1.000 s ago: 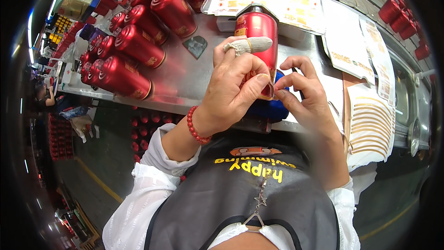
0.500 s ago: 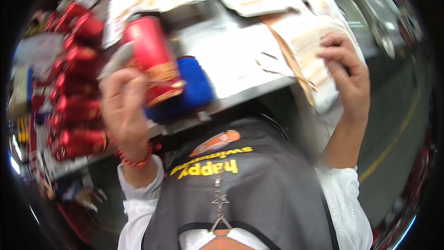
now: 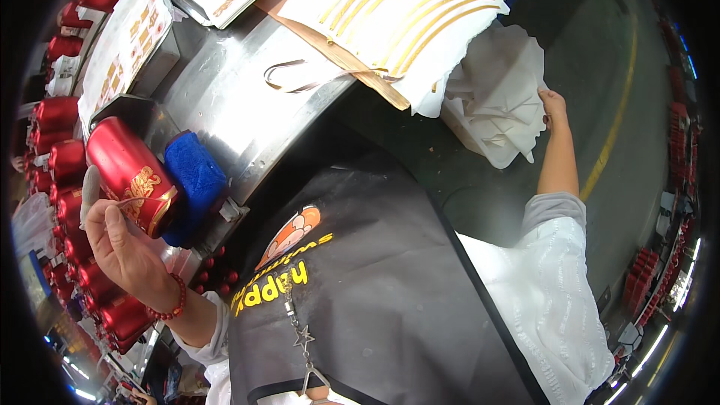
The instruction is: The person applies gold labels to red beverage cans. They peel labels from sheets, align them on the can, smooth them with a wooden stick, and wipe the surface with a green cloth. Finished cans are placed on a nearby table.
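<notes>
A red canister [image 3: 124, 157] with gold print lies tilted on its side at the near left end of the metal table. Beside it my left hand [image 3: 131, 255] is closed, thumb and fingers pinching the end of a thin gold strip [image 3: 144, 199] that reaches to the canister's near end. A grey finger cot [image 3: 90, 187] covers one finger. Far to the right, my right hand [image 3: 553, 109] grips the edge of crumpled white paper [image 3: 499, 90], which fills a pale bin [image 3: 454, 121] below table height.
Against the canister rests a blue cloth pad [image 3: 193, 169]. White sheets with curved gold strips [image 3: 409, 4] overhang the metal table [image 3: 225, 82] on a brown board [image 3: 382, 90]. A loose brown strip [image 3: 296, 75] curls nearby. Several red canisters [image 3: 67, 157] line the left.
The view has turned to the right. My right hand has moved from beside the strip sheets out to the crumpled paper. My left hand has stayed by the red canister.
</notes>
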